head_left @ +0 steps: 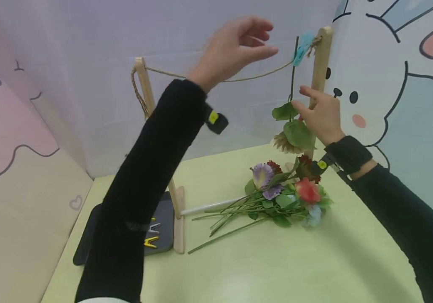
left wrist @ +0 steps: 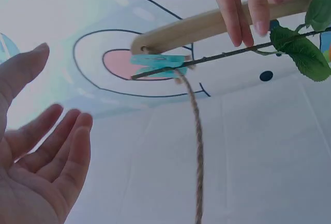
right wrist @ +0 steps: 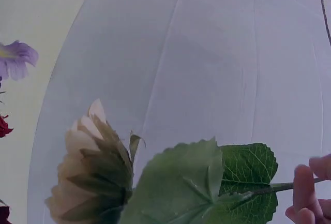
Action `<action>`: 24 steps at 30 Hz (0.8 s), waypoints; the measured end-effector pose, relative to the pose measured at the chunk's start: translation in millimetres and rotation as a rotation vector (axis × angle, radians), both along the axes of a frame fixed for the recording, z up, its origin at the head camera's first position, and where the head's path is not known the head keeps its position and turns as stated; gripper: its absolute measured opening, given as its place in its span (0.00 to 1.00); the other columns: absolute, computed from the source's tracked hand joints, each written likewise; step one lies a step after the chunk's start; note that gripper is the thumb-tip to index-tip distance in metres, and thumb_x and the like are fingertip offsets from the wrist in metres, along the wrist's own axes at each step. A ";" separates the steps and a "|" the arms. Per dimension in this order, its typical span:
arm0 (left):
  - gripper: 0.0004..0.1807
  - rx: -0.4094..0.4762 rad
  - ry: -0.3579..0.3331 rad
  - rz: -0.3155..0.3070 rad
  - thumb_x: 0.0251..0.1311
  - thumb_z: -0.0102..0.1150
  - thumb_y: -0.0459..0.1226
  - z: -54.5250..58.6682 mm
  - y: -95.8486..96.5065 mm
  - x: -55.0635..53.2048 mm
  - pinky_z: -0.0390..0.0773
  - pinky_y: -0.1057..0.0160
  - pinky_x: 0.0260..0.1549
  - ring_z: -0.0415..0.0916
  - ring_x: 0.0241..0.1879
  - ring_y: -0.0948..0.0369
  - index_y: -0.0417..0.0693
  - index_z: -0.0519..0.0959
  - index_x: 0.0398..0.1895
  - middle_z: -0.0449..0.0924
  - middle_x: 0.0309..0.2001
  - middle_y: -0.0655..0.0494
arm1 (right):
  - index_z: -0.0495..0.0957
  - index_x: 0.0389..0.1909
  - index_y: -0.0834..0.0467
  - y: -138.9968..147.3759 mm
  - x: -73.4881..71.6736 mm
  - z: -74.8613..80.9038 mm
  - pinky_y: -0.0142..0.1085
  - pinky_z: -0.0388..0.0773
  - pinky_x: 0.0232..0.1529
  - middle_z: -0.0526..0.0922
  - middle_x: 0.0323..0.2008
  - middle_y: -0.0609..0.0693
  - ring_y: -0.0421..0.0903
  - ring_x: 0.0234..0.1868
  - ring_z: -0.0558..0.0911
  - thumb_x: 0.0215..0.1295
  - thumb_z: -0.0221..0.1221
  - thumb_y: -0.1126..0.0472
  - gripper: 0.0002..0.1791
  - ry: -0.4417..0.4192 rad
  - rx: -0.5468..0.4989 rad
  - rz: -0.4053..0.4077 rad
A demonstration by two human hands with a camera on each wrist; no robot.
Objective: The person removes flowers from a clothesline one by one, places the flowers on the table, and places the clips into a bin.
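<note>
A cream flower (head_left: 285,144) hangs head down, its stem (left wrist: 222,55) clipped by a light-blue clothespin (head_left: 303,48) to a twine rope (head_left: 256,77) near the right wooden post (head_left: 322,59). My left hand (head_left: 235,48) is raised left of the clothespin, fingers spread and loosely bent, touching nothing. Beside the stem is my right hand (head_left: 324,115), its fingers apart, just above the flower's green leaves (right wrist: 176,182). In the left wrist view its fingertips lie close to the stem; whether they touch it is unclear.
Several cut flowers, among them a purple one (head_left: 263,176) and a coral rose (head_left: 307,191), lie on the pale green table (head_left: 262,269) below the rope. A dark tray (head_left: 165,240) holding yellow and grey clothespins stands by the left wooden post (head_left: 146,86), partly behind my left sleeve.
</note>
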State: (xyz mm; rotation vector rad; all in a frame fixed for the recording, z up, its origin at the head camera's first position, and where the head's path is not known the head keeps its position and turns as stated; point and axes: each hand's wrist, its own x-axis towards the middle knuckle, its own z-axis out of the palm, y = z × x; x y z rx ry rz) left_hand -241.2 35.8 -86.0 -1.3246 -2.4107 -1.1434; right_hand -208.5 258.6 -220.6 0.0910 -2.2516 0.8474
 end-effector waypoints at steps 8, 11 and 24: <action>0.32 0.077 -0.217 0.187 0.58 0.56 0.51 -10.5 85.3 -30.1 0.65 0.81 0.54 0.62 0.61 0.71 0.55 0.62 0.65 0.65 0.63 0.62 | 0.74 0.56 0.60 -17.8 -19.5 7.4 0.19 0.68 0.18 0.79 0.50 0.58 0.27 0.10 0.69 0.61 0.59 0.54 0.24 -0.128 -0.282 -0.012; 0.27 0.136 -0.240 0.179 0.59 0.56 0.49 -18.0 97.0 -33.5 0.65 0.84 0.49 0.66 0.57 0.70 0.53 0.68 0.61 0.71 0.58 0.61 | 0.78 0.50 0.60 -22.0 -22.4 9.2 0.20 0.69 0.20 0.80 0.45 0.58 0.27 0.09 0.69 0.62 0.58 0.53 0.20 -0.107 -0.318 -0.045; 0.23 0.325 -0.207 0.193 0.50 0.59 0.58 -42.7 143.0 -108.8 0.70 0.79 0.46 0.73 0.44 0.74 0.63 0.78 0.49 0.79 0.44 0.68 | 0.84 0.41 0.59 -25.3 -22.8 8.2 0.19 0.65 0.15 0.84 0.41 0.58 0.25 0.08 0.66 0.61 0.59 0.56 0.14 0.055 -0.288 -0.069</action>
